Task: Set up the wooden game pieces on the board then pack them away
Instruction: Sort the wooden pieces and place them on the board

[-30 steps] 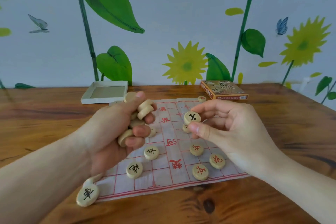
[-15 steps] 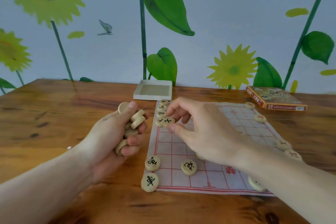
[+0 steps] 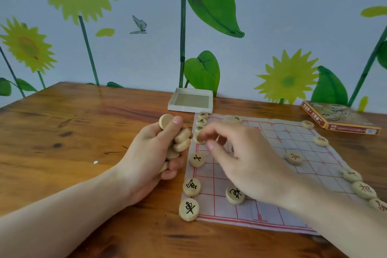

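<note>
Item: board, thin paper sheet with red grid, lying flat on the wooden surface, its edges slightly rumpled.

Item: wooden pieces, round discs with black or red characters. A column of black ones runs down the board's left edge, from the top corner disc to the bottom corner disc; one stands inside the grid. Red ones line the right edge.

Item: your left hand, just off the board's left edge, fingers curled tight round a stack of spare discs, thumb pinning the top one.

Item: your right hand, over the upper left of the board, blurred. Its fingertips sit at a disc in the left column; whether they pinch it or have let go you cannot tell from this view.

Item: open box tray beyond the board's far corner; printed box lid at the far right. Both idle.

Handling note: judged as mid set-up, left column partly filled. Seat each disc squarely on a line crossing, character up, and press lightly, since the sheet looks light enough to slide. Lift your fingers straight up so neighbours, nearly touching at the top, stay put. Feed from the stack one disc at a time; that grip looks full and could spill.
</note>
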